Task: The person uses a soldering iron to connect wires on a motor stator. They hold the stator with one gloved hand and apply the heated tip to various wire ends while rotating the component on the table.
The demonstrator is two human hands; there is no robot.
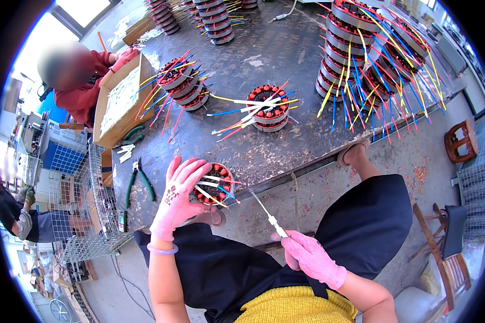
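Observation:
At the table's near edge, my left hand (179, 198), in a pink glove, grips a small motor stator (220, 171) with red-edged windings. White sleeves and blue, red and yellow wire ends stick out of its top. My right hand (311, 255), also gloved in pink, is closed around a tool (272, 220) with a white handle and a long thin metal rod. The rod points up and left toward the stator, its tip a little apart from it. Green-handled pliers (139, 182) lie left of my left hand.
Another stator (269, 125) with white-sleeved wires sits mid-table. Stacks of stators stand at the left (184, 86) and right (344, 59), wires jutting out. A person in a red sleeve (99, 62) reaches over a cardboard box (125, 102) of white sleeves. A wooden stool (461, 141) stands at right.

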